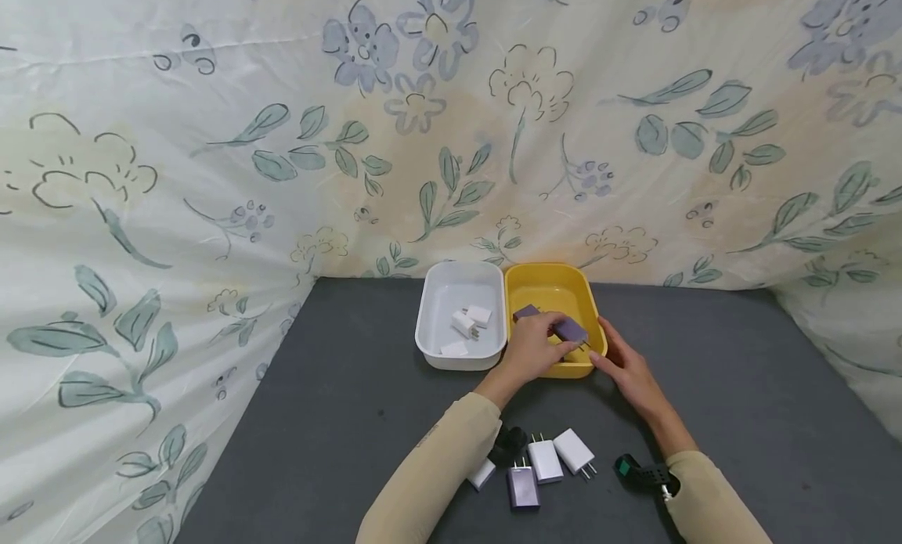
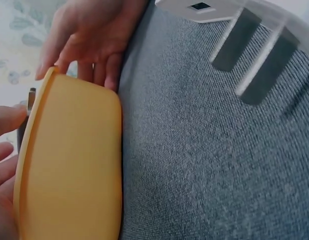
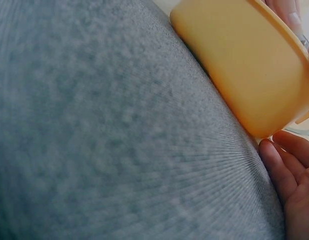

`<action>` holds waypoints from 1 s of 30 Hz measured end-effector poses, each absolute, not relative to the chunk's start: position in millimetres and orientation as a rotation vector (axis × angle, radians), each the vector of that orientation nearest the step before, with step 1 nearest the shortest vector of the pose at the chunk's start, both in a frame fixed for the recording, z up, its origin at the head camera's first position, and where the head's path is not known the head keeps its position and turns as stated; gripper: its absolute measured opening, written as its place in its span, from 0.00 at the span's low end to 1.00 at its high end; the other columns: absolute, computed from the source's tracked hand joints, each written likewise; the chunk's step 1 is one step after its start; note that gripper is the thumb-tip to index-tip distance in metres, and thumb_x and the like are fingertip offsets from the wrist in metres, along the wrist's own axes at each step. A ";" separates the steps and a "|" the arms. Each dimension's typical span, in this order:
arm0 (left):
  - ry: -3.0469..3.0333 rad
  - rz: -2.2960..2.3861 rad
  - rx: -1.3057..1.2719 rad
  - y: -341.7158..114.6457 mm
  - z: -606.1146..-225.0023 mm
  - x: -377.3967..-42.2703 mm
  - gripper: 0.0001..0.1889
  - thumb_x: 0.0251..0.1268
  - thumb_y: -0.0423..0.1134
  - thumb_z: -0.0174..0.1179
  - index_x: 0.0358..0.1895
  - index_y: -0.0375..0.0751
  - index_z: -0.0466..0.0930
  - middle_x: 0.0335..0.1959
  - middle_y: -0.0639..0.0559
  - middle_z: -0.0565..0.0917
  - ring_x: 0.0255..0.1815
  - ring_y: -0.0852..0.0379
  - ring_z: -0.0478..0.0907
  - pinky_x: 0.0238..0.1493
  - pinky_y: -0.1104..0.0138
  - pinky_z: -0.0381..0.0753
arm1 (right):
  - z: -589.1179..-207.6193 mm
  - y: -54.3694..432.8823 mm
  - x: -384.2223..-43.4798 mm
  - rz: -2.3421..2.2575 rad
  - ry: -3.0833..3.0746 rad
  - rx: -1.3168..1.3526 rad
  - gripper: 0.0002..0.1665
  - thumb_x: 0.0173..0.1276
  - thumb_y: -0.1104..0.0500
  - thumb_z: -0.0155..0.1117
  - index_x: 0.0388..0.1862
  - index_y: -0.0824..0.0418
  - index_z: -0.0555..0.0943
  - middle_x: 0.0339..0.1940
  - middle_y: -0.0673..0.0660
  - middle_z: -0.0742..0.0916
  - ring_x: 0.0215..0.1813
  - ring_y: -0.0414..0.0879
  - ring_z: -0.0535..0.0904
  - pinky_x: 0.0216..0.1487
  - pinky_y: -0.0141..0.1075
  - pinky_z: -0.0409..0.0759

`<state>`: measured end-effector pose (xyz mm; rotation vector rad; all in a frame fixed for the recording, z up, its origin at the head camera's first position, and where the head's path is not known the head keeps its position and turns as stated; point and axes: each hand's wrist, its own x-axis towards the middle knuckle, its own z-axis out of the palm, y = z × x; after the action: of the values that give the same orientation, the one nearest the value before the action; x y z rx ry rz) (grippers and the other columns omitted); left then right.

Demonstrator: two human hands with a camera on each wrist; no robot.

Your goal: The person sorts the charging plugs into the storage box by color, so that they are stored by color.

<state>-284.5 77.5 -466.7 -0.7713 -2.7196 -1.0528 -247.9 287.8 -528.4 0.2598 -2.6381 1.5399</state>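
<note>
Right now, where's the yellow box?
In the head view, the yellow box is just right of the white box, with the right hand touching its right side.

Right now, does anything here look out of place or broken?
Nothing looks spilled or broken. Slightly untidy: one purplish plug and some white plugs lie loose at differing angles on the dark tabletop outside the white bin and yellow bin.

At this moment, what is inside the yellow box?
Inside lies a purple charger; above the box, the left hand holds another, hiding part of the bottom; I cannot see there.
</note>
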 end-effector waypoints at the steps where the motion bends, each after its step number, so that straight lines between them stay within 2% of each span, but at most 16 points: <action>1: -2.727 -1.043 -0.765 78.2 -466.4 -284.4 0.25 0.59 0.51 0.68 0.59 0.50 0.79 0.55 0.57 0.84 0.48 0.63 0.82 0.51 0.76 0.82 | -528.6 288.2 -248.2 1.531 -2.638 0.264 0.41 0.75 0.48 0.54 0.80 0.39 0.46 0.75 0.63 0.68 0.68 0.58 0.71 0.63 0.39 0.75; 4: -2.744 -1.035 -0.755 80.6 -465.3 -284.5 0.25 0.59 0.51 0.68 0.60 0.50 0.78 0.55 0.58 0.84 0.49 0.63 0.82 0.51 0.75 0.82 | -530.2 288.8 -249.2 1.523 -2.636 0.273 0.41 0.75 0.48 0.54 0.79 0.39 0.47 0.74 0.63 0.70 0.67 0.58 0.72 0.55 0.22 0.72; 7: -2.751 -1.034 -0.753 83.3 -464.3 -284.8 0.25 0.60 0.51 0.68 0.60 0.50 0.78 0.55 0.58 0.84 0.50 0.63 0.82 0.52 0.74 0.82 | -532.4 289.2 -250.2 1.541 -2.622 0.283 0.41 0.75 0.49 0.54 0.80 0.39 0.47 0.73 0.64 0.70 0.67 0.60 0.72 0.51 0.16 0.70; 15: -2.900 -0.831 -0.757 89.5 -461.6 -283.9 0.29 0.61 0.53 0.66 0.65 0.50 0.73 0.59 0.57 0.82 0.57 0.60 0.80 0.59 0.67 0.80 | -533.8 289.8 -251.6 1.553 -2.614 0.282 0.41 0.75 0.49 0.54 0.80 0.42 0.47 0.74 0.66 0.68 0.68 0.62 0.72 0.51 0.14 0.68; 18: -2.920 -0.753 -0.812 90.1 -461.1 -283.2 0.30 0.62 0.52 0.65 0.66 0.48 0.72 0.59 0.56 0.82 0.57 0.58 0.81 0.58 0.65 0.82 | -532.4 290.0 -252.1 1.555 -2.616 0.270 0.41 0.75 0.48 0.54 0.80 0.41 0.47 0.75 0.65 0.67 0.68 0.61 0.71 0.51 0.14 0.68; 26: -2.873 -0.813 -0.910 84.4 -463.9 -284.8 0.26 0.63 0.49 0.64 0.63 0.46 0.74 0.57 0.54 0.83 0.49 0.61 0.81 0.49 0.70 0.83 | -529.1 289.1 -250.7 1.560 -2.633 0.275 0.41 0.75 0.48 0.55 0.80 0.40 0.47 0.75 0.65 0.67 0.69 0.62 0.71 0.50 0.15 0.69; 30: -2.841 -0.921 -0.931 78.5 -462.3 -282.9 0.24 0.63 0.47 0.65 0.61 0.48 0.75 0.58 0.54 0.82 0.54 0.59 0.81 0.53 0.69 0.83 | -529.3 289.7 -249.8 1.555 -2.627 0.273 0.41 0.75 0.48 0.55 0.80 0.41 0.47 0.75 0.65 0.67 0.69 0.61 0.70 0.51 0.14 0.68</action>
<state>-282.9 78.5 -462.3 -0.9309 -2.8414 -0.9211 -249.8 289.7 -529.3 0.2727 -2.6266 1.5551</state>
